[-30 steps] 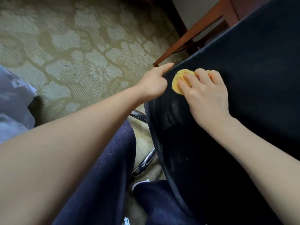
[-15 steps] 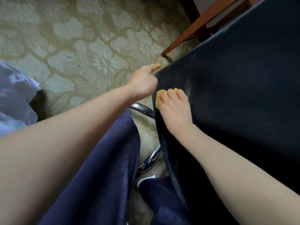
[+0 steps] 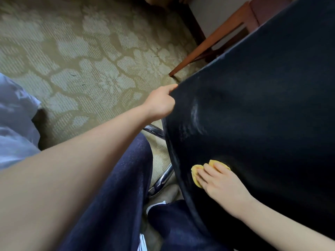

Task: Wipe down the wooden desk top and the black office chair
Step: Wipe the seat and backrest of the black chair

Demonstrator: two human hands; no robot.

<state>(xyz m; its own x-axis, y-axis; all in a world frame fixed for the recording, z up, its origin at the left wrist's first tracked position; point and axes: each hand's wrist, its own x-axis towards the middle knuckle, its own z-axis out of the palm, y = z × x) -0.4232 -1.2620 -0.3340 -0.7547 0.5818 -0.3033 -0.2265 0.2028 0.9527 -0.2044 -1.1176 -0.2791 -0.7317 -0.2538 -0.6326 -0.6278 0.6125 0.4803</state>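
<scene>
Right hand: your right hand (image 3: 221,183) lies flat, fingers straight, and presses the yellow cloth (image 3: 195,173) onto the black office chair (image 3: 262,105), near the chair's left rim and low on its dark surface.
Left hand: your left hand (image 3: 160,105) grasps the chair's left rim higher up, thumb along the edge and the other fingers hidden behind it.
Just changed: a second ago the cloth sat right beside your left hand at the rim. Now it is well below that hand, drawn down the chair towards you.
What that means: you are mid-stroke on the chair. A pale smear (image 3: 195,111) marks the upper part of the chair, so the strip along the left rim looks covered, while the broad right part probably still needs passes.
Desk: only a wooden leg (image 3: 208,44) shows beyond the chair's far edge, and the desk top is out of view.
Below the chair: a chrome tube (image 3: 163,180) runs under the rim.
Writing: none readable. Your dark trousers (image 3: 117,187) show white stripes, with no brand legible.
</scene>
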